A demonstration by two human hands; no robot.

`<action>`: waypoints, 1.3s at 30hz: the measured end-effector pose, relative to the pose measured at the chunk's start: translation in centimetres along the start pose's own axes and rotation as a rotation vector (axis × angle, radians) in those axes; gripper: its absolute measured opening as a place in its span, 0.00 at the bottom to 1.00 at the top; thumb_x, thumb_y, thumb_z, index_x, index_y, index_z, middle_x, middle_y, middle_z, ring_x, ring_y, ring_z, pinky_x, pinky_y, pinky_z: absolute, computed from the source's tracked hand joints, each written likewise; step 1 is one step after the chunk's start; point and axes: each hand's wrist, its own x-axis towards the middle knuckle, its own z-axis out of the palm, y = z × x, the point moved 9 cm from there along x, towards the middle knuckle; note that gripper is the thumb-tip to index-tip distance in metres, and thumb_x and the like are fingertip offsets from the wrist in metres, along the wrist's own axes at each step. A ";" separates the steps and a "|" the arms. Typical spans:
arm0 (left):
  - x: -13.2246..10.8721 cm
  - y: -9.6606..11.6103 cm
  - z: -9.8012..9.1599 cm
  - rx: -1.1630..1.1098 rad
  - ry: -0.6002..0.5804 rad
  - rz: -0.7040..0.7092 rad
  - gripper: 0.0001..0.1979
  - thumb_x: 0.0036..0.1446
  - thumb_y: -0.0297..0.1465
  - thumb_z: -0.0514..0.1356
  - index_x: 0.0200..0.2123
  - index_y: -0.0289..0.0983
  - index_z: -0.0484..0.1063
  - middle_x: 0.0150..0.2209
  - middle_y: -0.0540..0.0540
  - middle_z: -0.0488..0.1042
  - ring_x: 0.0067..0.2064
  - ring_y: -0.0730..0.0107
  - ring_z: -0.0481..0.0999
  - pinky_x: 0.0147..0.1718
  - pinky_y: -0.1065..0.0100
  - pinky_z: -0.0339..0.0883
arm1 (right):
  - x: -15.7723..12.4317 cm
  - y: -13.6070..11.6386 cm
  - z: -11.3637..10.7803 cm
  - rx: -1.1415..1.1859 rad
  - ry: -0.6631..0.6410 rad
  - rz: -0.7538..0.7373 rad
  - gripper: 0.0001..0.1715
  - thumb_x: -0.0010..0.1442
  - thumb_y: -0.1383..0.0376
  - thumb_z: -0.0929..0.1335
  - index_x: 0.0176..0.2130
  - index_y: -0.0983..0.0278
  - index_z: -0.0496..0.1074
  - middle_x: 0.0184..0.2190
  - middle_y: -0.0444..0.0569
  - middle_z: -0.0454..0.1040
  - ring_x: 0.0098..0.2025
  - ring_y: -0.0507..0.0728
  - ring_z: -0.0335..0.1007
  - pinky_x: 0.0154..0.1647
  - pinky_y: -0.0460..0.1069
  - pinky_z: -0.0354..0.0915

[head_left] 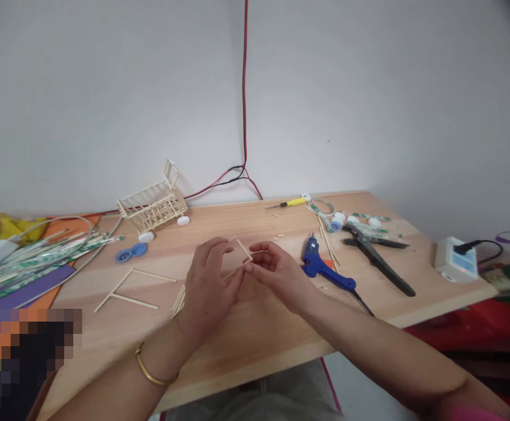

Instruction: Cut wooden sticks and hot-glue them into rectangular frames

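Above the middle of the table, my left hand (211,289) and my right hand (278,275) meet at the fingertips. Between them is a small piece of thin wooden sticks (245,250) joined at an angle, with part of it hidden by my fingers. Both hands are closed on this piece, the right pinching it between thumb and fingers. A few loose wooden sticks (178,301) lie behind my left wrist. Farther left, a flat open frame of joined sticks (121,286) rests on the wood.
A stick-built cart (153,207) with white cap wheels stands near the wall, blue caps (131,252) before it. Wrapped sticks (79,248) lie left. Rightward are a blue glue gun (318,263), black-handled cutters (380,260), a yellow screwdriver (294,202) and a white power box (456,260).
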 end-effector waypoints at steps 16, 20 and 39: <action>-0.2 -0.3 0.3 -0.059 0.017 -0.052 0.13 0.52 0.30 0.59 0.42 0.38 0.64 0.45 0.42 0.68 0.50 0.61 0.66 0.48 0.56 0.64 | 1.0 -0.7 0.9 -0.010 0.032 -0.106 0.14 0.51 0.59 0.69 0.35 0.64 0.66 0.27 0.41 0.68 0.24 0.46 0.61 0.24 0.44 0.59; -0.2 -1.4 0.5 -0.183 -0.017 -0.156 0.12 0.55 0.32 0.57 0.44 0.38 0.64 0.43 0.44 0.69 0.45 0.65 0.69 0.43 0.60 0.68 | 1.1 -0.9 0.4 -0.070 0.061 -0.137 0.12 0.51 0.61 0.69 0.35 0.65 0.66 0.29 0.42 0.69 0.25 0.47 0.62 0.26 0.44 0.61; -0.2 -3.7 0.5 -0.504 -0.031 -0.470 0.09 0.53 0.34 0.58 0.36 0.37 0.72 0.30 0.49 0.74 0.30 0.73 0.74 0.31 0.71 0.69 | 0.1 -1.9 0.4 -0.176 0.065 -0.170 0.09 0.53 0.59 0.67 0.31 0.64 0.66 0.26 0.41 0.67 0.25 0.48 0.64 0.27 0.45 0.62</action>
